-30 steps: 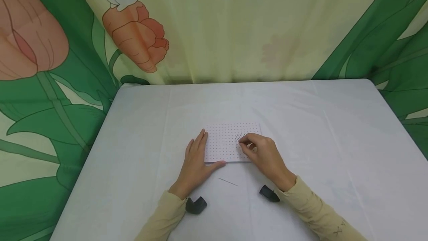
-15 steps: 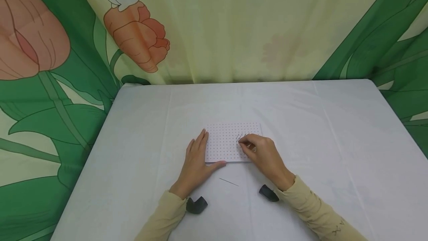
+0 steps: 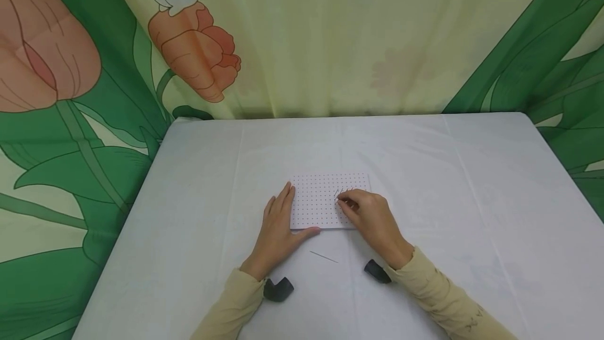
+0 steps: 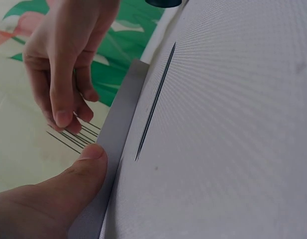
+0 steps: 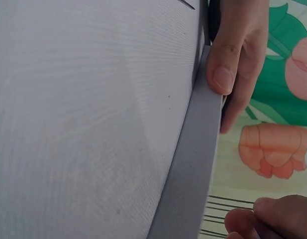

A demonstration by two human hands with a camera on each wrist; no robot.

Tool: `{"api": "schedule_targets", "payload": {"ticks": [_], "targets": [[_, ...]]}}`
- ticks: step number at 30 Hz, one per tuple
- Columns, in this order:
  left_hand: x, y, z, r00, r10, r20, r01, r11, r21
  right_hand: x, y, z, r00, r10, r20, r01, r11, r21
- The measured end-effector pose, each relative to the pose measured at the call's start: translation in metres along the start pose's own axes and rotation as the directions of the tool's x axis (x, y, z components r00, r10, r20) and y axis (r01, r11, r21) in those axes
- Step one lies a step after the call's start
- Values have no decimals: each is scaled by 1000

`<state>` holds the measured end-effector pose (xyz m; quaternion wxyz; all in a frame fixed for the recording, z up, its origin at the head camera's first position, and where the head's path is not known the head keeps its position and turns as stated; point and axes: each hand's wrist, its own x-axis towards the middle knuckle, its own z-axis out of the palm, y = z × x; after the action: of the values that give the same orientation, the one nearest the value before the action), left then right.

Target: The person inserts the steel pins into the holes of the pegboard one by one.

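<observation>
A white board (image 3: 311, 203) dotted with rows of small holes lies flat on the table. My left hand (image 3: 276, 224) rests along its left edge with straight fingers, and the thumb (image 4: 96, 154) presses on the near edge. Over the board's right half, my right hand (image 3: 370, 214) pinches a thin dark needle between thumb and fingertips. Several needles (image 4: 83, 137) stand in a row in the board beside those fingers, partly hidden by the hand. A loose needle (image 3: 323, 256) lies on the cloth in front of the board.
White cloth covers the table (image 3: 424, 172). Two black wrist-worn pieces, one at the left wrist (image 3: 278, 290) and one at the right wrist (image 3: 377, 272), sit by the beige sleeves. A printed curtain (image 3: 340, 41) hangs behind the table's far edge.
</observation>
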<state>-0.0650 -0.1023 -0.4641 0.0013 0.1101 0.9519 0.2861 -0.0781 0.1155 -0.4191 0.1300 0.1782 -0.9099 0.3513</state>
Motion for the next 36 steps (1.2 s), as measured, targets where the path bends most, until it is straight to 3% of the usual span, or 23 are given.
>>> {"api": "schedule_targets", "payload": {"ticks": [10,15,22,28,36], "targets": [[1,0,0,1000,-2,-7,2,1000,-1,-8,-8,-9,1000,-17,-11,17,1000,6],[1,-1,1,1000,8,-14,-8,1000,-1,-13,-15,-10,998,-68,13,68,998,14],[0,-2,1,1000,13,-19,-13,1000,-12,-25,-26,-2,975,-168,146,171,985,-5],[-1,-2,1,999,22,-29,-22,1000,-1,-33,-32,5,949,-169,267,184,983,-30],[-1,-2,1,999,23,-26,-23,1000,-5,-36,-36,13,918,-160,364,182,983,-27]]}}
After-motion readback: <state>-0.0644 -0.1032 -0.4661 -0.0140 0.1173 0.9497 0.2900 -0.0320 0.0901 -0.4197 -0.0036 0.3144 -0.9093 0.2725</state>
